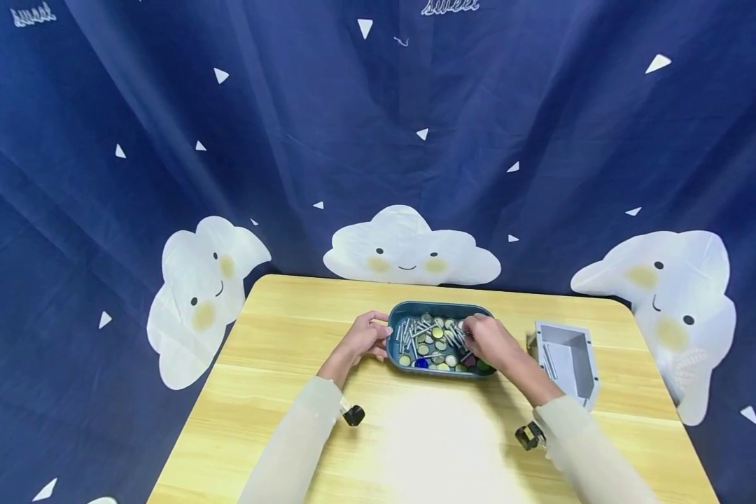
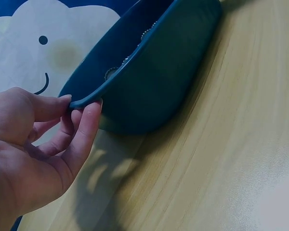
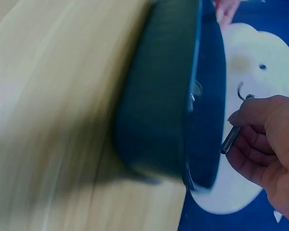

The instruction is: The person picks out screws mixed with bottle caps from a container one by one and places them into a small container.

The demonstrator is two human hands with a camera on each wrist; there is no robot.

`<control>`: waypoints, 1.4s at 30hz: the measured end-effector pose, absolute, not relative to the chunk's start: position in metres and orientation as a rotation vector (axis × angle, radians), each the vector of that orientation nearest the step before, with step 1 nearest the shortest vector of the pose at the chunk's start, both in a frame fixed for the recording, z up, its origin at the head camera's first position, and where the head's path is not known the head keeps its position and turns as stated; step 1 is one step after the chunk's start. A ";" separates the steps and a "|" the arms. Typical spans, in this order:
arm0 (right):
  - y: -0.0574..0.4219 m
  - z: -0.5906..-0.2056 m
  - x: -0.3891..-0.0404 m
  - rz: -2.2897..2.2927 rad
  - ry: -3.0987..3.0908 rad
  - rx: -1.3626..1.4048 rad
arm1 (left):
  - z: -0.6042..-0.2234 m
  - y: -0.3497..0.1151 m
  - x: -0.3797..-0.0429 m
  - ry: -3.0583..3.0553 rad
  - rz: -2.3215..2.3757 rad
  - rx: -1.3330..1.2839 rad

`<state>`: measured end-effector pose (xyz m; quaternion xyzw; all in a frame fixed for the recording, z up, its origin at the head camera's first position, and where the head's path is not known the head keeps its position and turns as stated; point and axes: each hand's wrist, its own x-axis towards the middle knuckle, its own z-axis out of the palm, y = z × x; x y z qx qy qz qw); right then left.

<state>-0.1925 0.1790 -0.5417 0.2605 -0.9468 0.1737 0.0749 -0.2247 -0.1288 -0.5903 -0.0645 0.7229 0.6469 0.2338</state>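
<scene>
A dark teal oval tub [image 1: 441,304] holds several metal bolts [image 1: 409,334] mixed with bottle caps [image 1: 437,333], mostly gold and silver, one blue. My left hand [image 1: 367,337] pinches the tub's left end, thumb on the rim and fingertips against the outer wall [image 2: 154,91]. At the tub's right end, my right hand [image 1: 491,341] is over the contents. Between its thumb and fingers it grips a bolt [image 3: 231,139], whose threaded end sticks out in the right wrist view. That bolt is largely hidden by the hand in the head view.
To the right of the tub stands a grey rectangular box [image 1: 563,327] with bolts [image 1: 549,361] along its left inner side. Both stand on a light wooden table [image 1: 302,308]. Behind the table hangs a dark blue curtain [image 1: 353,140] with white clouds.
</scene>
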 end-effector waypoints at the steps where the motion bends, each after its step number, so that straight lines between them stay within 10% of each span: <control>1: 0.184 -0.539 -0.191 0.539 -2.837 0.764 | -0.590 -0.129 -0.225 1.989 1.771 -0.178; 17: 0.256 -0.514 -0.176 0.655 -2.805 0.302 | -0.590 -0.128 -0.225 1.992 1.752 -0.212; 42: 0.310 -0.578 -0.163 0.642 -2.837 -0.302 | -0.592 -0.127 -0.224 1.960 1.794 -0.208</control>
